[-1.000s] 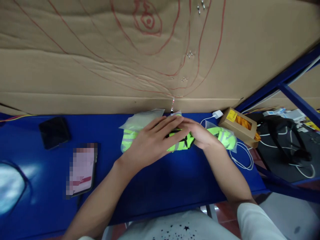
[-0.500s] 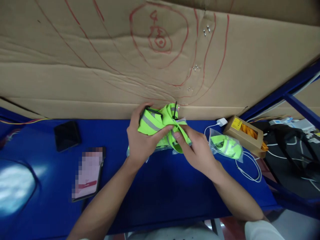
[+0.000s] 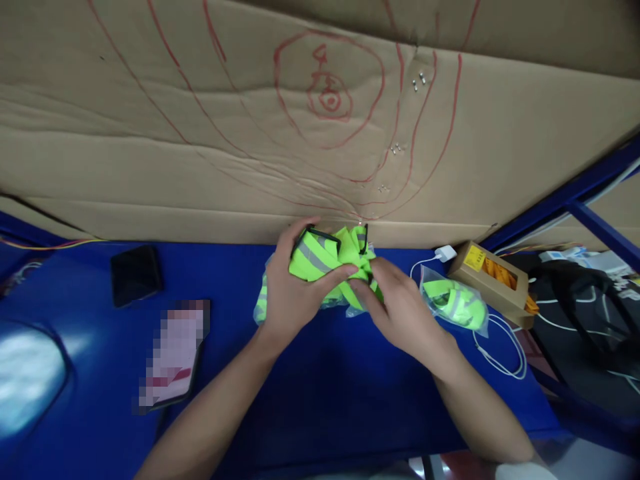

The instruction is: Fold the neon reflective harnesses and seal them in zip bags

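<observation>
A neon green reflective vest (image 3: 325, 257) with grey stripes and black trim is bunched up just above the blue table (image 3: 320, 393), close to the cardboard wall. My left hand (image 3: 290, 293) is closed round its left side, thumb on top. My right hand (image 3: 395, 307) pinches its right part between thumb and fingers. Under the vest lies a clear plastic bag (image 3: 263, 303) with more green fabric showing.
A second bagged green vest (image 3: 457, 303) lies to the right, beside a brown box (image 3: 495, 273) with orange contents and a white charger with cable (image 3: 500, 340). A black phone (image 3: 136, 273) and another phone (image 3: 173, 353) lie to the left. A marked cardboard sheet (image 3: 250, 133) stands behind.
Both hands went from pressing the vest flat on the table to lifting it bunched up; since half a second ago they have shifted only slightly, still gripping it.
</observation>
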